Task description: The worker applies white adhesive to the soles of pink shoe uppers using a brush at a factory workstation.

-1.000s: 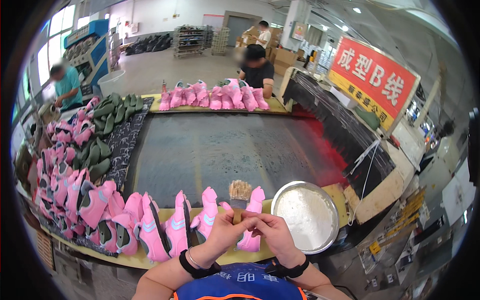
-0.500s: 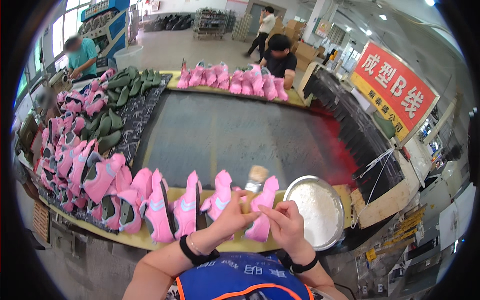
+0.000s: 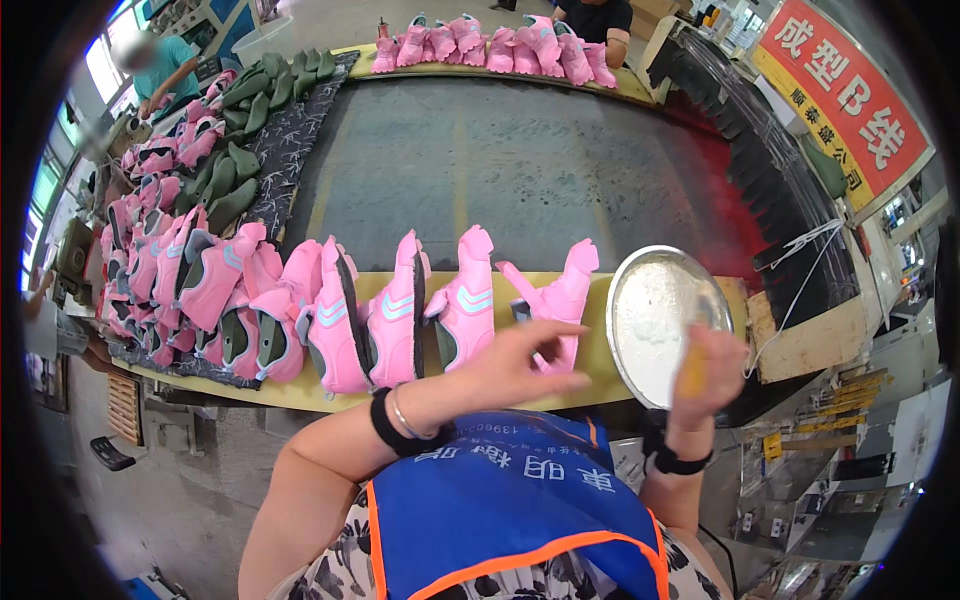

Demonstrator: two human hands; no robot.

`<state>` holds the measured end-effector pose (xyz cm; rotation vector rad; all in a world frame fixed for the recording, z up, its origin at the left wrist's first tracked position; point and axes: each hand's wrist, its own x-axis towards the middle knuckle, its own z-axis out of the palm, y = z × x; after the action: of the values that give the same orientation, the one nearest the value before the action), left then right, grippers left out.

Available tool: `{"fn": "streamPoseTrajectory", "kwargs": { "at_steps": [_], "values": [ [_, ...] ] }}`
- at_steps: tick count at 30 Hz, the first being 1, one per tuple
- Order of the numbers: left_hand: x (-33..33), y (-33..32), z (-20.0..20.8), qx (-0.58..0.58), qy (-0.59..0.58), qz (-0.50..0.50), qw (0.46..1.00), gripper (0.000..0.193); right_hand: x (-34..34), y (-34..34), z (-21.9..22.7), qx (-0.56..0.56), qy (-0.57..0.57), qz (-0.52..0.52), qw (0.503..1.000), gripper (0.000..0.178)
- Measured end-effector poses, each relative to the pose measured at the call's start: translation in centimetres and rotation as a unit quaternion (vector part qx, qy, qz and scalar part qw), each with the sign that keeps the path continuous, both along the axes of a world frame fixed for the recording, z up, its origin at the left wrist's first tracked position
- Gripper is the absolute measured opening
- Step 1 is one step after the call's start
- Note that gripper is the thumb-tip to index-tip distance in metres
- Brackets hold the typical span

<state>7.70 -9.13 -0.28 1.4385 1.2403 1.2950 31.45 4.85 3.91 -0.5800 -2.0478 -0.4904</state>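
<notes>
My right hand [image 3: 715,365] is closed around the yellow handle of a brush [image 3: 692,370], held at the near right rim of a round metal bowl [image 3: 620,345]. The brush head is blurred. White paste [image 3: 655,300] lies in the bowl. Just left of the bowl, my left hand [image 3: 515,360] has its fingers spread and holds nothing. It is nearest to a pink shoe upper [image 3: 568,295], whose lower part it partly hides. More pink shoe uppers with pale blue stripes [image 3: 475,300] stand in a row to its left.
A yellowish table edge [image 3: 600,290] borders the dark flat surface [image 3: 460,170]. Piled pink uppers [image 3: 150,250] and green shoe forms [image 3: 232,190] fill the left side. Another row of uppers [image 3: 500,50] stands opposite. Two co-workers [image 3: 165,70] [image 3: 597,18] are beyond. A red sign [image 3: 850,85] rises at right.
My hands have separated. My right hand has moved right to the bowl with the brush, while my left hand has opened beside the upper. The view has tilted down.
</notes>
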Motion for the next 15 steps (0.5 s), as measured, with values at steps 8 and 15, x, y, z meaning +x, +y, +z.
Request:
{"fn": "streamPoseTrajectory", "kwargs": {
  "at_steps": [8,15],
  "values": [
    [-9.9,-7.7,-5.4,-0.003,0.185,0.472,0.862,0.018,9.8,2.5,1.9,-0.214,0.54,-0.146,0.801,0.036],
    [-18.5,-18.3,-4.9,-0.125,0.406,0.702,0.572,0.03,9.0,4.7,1.1,-0.344,0.676,-0.002,0.652,0.026]
  ]
}}
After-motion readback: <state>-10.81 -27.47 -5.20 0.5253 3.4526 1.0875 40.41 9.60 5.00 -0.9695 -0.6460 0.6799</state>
